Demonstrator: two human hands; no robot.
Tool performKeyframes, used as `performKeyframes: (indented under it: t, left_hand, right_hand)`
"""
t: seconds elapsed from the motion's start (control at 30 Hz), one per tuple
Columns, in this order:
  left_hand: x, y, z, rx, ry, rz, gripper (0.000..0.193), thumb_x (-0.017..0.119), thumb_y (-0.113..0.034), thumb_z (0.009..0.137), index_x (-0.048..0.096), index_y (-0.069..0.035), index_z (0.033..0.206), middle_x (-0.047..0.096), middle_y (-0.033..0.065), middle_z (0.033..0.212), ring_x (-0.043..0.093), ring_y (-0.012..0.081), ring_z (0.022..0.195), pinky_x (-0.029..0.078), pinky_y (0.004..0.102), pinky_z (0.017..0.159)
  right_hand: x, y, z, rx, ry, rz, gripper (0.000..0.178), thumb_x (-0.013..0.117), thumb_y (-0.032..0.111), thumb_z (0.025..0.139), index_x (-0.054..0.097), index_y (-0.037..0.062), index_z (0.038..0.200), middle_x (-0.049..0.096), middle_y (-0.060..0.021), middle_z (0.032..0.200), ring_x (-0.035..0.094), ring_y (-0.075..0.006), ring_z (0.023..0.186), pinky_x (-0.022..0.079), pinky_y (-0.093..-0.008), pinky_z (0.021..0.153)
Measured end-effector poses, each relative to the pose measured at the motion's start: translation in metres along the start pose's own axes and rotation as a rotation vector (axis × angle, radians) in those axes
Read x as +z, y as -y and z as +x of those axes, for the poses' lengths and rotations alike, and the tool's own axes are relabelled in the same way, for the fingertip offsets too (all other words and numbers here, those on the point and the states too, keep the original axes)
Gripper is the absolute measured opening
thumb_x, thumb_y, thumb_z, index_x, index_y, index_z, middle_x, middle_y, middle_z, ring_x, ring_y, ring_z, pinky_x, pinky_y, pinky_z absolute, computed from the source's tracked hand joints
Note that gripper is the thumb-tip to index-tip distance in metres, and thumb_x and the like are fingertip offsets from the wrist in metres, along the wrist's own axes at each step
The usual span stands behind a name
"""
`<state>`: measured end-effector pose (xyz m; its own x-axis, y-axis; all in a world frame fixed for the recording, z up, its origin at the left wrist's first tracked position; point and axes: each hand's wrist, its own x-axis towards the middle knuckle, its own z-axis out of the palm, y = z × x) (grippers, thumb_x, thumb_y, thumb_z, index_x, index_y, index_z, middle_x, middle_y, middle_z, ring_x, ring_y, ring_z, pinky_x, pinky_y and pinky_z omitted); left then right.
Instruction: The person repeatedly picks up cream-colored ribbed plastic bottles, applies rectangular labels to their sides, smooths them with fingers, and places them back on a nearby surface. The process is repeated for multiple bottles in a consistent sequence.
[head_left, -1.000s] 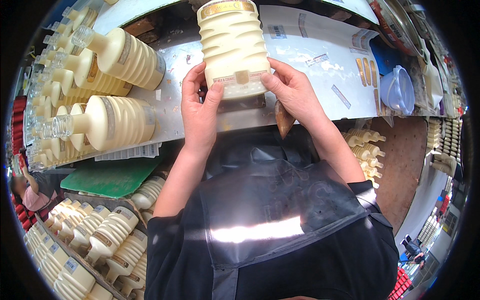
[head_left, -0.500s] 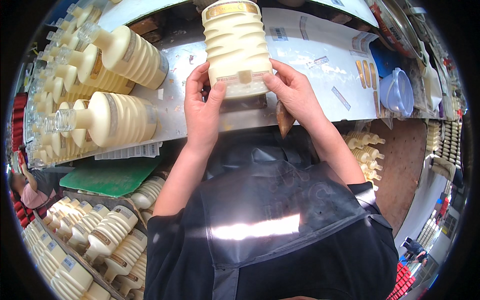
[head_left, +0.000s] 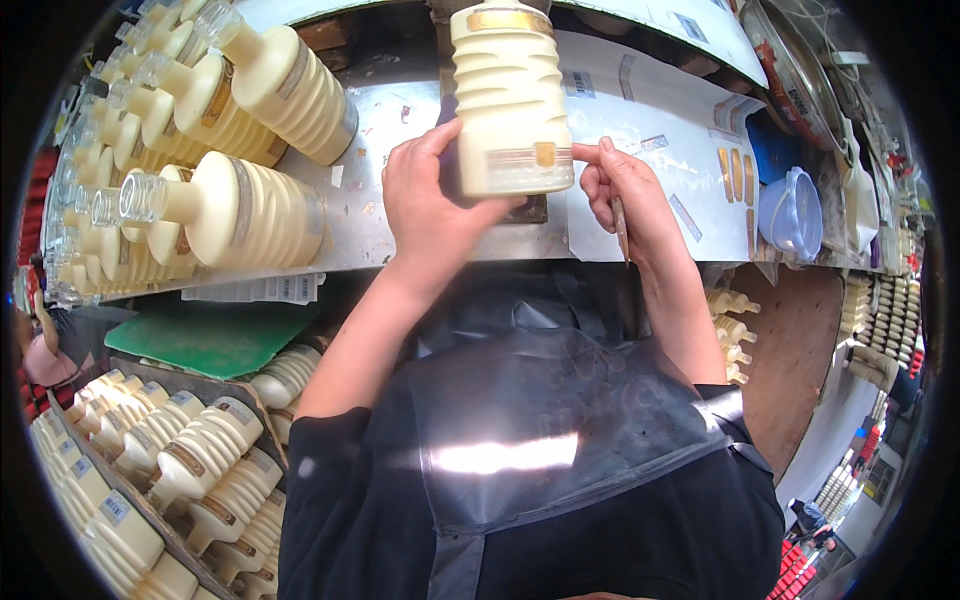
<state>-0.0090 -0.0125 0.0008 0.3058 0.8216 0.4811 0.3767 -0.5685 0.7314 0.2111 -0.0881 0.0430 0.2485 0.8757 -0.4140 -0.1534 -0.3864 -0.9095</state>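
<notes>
A cream bottle (head_left: 512, 110) with wavy ridges and gold-toned labels stands over the bench's near edge, its base toward me. My left hand (head_left: 430, 195) grips its left side and base, with the thumb along the bottom. From the right, the index fingertip of my right hand (head_left: 632, 190) touches the bottle beside the lower label. Tucked in that hand's curled fingers is a slim brown pointed tool (head_left: 621, 230), its tip toward me. The bottle's far end runs up near the top of the view.
Several cream bottles (head_left: 270, 215) with clear necks lie stacked at the left of the metal bench (head_left: 375, 235). Loose label strips (head_left: 684, 215) lie on white sheeting at the right, near a lilac bucket (head_left: 792, 215). Below left are a green board (head_left: 210, 338) and crated bottles (head_left: 205, 450).
The bottle has turned, its lower label shifting rightward. My left hand has wrapped further round the base. My right hand has moved from clasping the side to one finger against the bottle.
</notes>
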Motion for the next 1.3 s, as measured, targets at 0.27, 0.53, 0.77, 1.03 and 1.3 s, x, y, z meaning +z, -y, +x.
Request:
performKeyframes:
  t: [0.27, 0.53, 0.77, 1.03, 1.3]
  left_hand:
    - [-0.001, -0.014, 0.005, 0.076, -0.057, 0.087, 0.086, 0.098, -0.029, 0.059, 0.058, -0.006, 0.132, 0.061, 0.011, 0.123, 0.056, 0.0298, 0.115, 0.041, 0.0433, 0.104]
    - [-0.006, -0.001, -0.002, -0.075, -0.019, -0.023, 0.082, 0.094, -0.028, 0.064, 0.06, -0.006, 0.135, 0.065, 0.0097, 0.122, 0.057, 0.0298, 0.117, 0.04, 0.0428, 0.106]
    - [-0.001, 0.011, -0.005, -0.249, 0.056, -0.437, 0.075, 0.085, -0.013, 0.082, 0.05, 0.001, 0.147, 0.062, 0.0156, 0.135, 0.06, 0.025, 0.126, 0.044, 0.0377, 0.111]
    - [-0.001, 0.01, -0.009, -0.325, 0.127, -0.673, 0.079, 0.079, -0.011, 0.091, 0.036, 0.004, 0.154, 0.055, 0.0171, 0.146, 0.053, 0.0229, 0.136, 0.04, 0.0366, 0.115]
    - [-0.001, 0.013, -0.008, -0.264, 0.081, -0.509, 0.078, 0.083, -0.011, 0.085, 0.043, 0.004, 0.15, 0.056, 0.0162, 0.143, 0.055, 0.0242, 0.133, 0.042, 0.0376, 0.114]
  right_hand:
    - [0.003, 0.003, 0.003, 0.056, -0.035, 0.061, 0.041, 0.048, 0.022, 0.104, 0.063, -0.0062, 0.129, 0.054, 0.0019, 0.071, 0.043, -0.0057, 0.049, 0.032, -0.0216, 0.044]
    - [0.002, 0.02, -0.009, 0.034, 0.024, 0.096, 0.044, 0.049, 0.007, 0.09, 0.065, -0.0101, 0.127, 0.056, -0.0002, 0.071, 0.045, -0.0067, 0.052, 0.033, -0.0215, 0.047]
    - [-0.003, 0.024, -0.016, -0.058, 0.106, 0.056, 0.049, 0.045, 0.005, 0.091, 0.061, -0.0107, 0.135, 0.054, 0.0011, 0.069, 0.043, -0.0053, 0.049, 0.033, -0.0205, 0.043]
    - [-0.003, 0.026, -0.019, -0.063, 0.119, 0.055, 0.053, 0.045, 0.002, 0.088, 0.057, -0.0134, 0.137, 0.055, 0.0001, 0.071, 0.044, -0.0052, 0.049, 0.034, -0.0204, 0.044]
    - [-0.002, 0.013, -0.013, -0.048, 0.101, 0.037, 0.049, 0.045, 0.005, 0.091, 0.062, -0.0089, 0.135, 0.056, 0.0011, 0.072, 0.043, -0.0048, 0.052, 0.035, -0.0204, 0.048]
